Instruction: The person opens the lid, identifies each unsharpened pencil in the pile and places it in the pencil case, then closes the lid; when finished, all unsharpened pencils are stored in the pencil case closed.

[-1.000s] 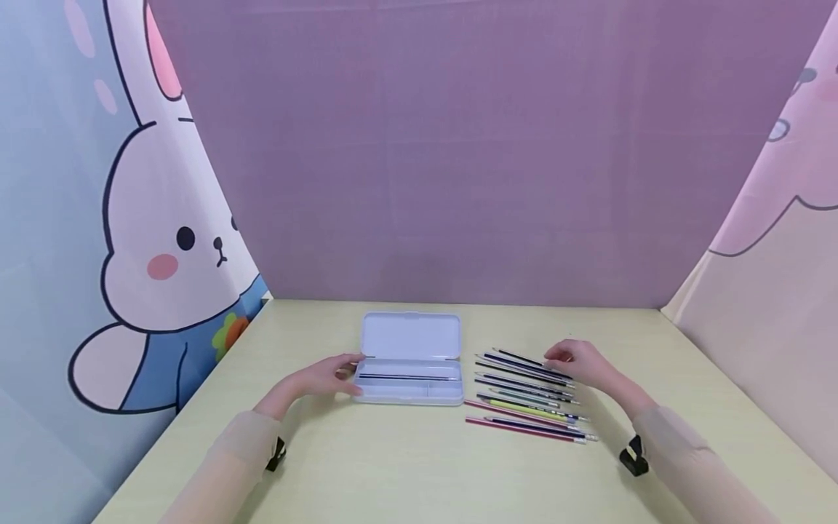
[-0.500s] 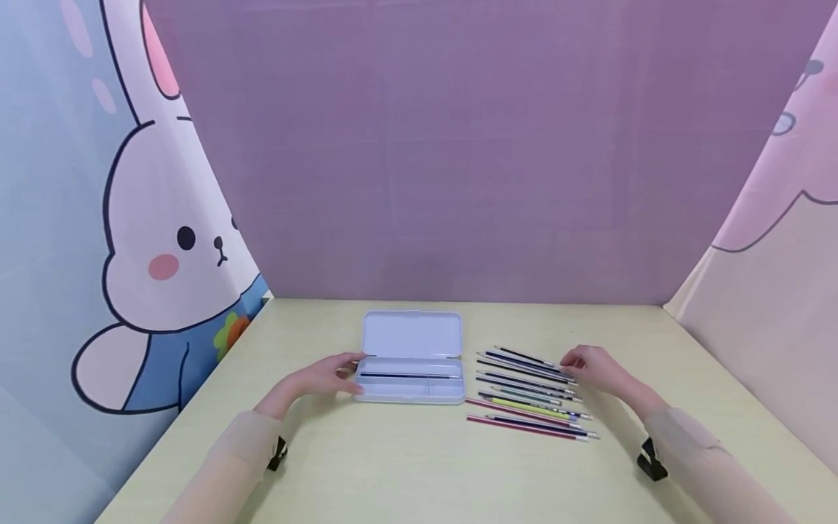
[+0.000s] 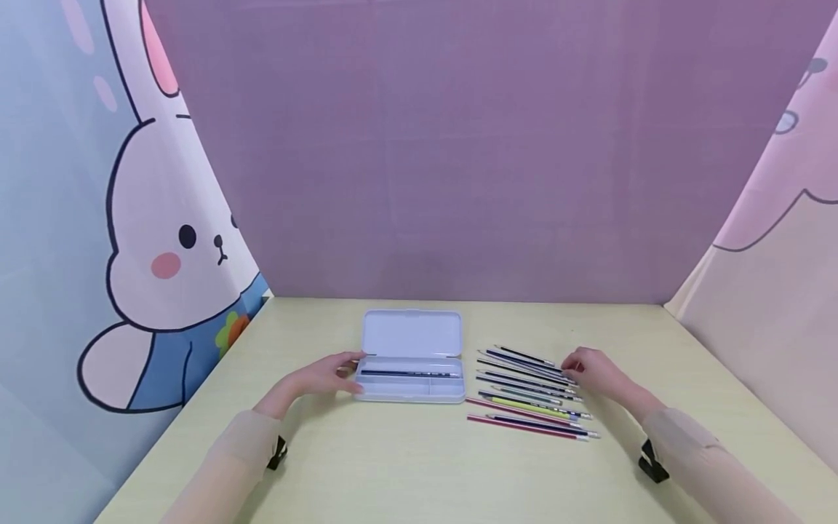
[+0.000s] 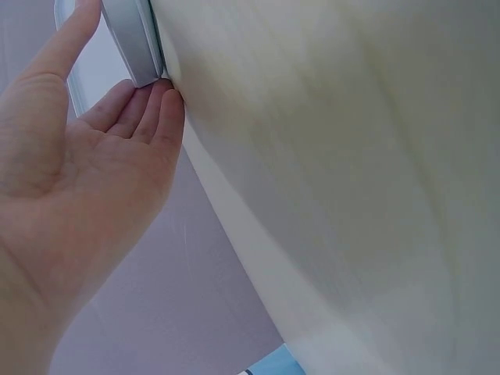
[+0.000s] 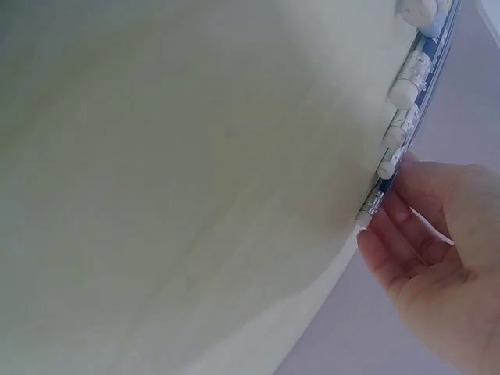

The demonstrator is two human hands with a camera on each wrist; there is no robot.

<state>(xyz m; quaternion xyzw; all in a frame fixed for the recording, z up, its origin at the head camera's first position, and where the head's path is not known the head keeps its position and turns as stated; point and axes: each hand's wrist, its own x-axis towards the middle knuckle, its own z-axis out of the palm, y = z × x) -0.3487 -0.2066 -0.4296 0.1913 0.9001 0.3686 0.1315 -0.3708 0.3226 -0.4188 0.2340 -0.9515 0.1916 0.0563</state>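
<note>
A white pencil case (image 3: 411, 399) lies with its lid (image 3: 412, 332) raised. One dark pencil (image 3: 409, 374) lies lengthwise in its back compartment. My left hand (image 3: 329, 375) holds the case's left end between thumb and fingers; in the left wrist view the fingertips (image 4: 148, 109) meet the end wall. To the right of the case, several pencils (image 3: 524, 378) lie side by side in a loose row, their white eraser ends to the right. My right hand (image 3: 596, 371) pinches the eraser end of a dark-striped pencil (image 5: 372, 205) near the back of the row.
Nearer the front of the row lie a yellow-green pencil (image 3: 530, 407) and a red pencil (image 3: 524, 426). All stand on a pale wooden table (image 3: 406, 466). A purple cloth (image 3: 419, 160) hangs behind it, with cartoon-printed cloths (image 3: 164, 218) at the sides.
My right hand has moved slightly right along the pencils' eraser ends, then nearly stopped. The pencil inside the case has rolled a little, showing its printing. My left hand stays put.
</note>
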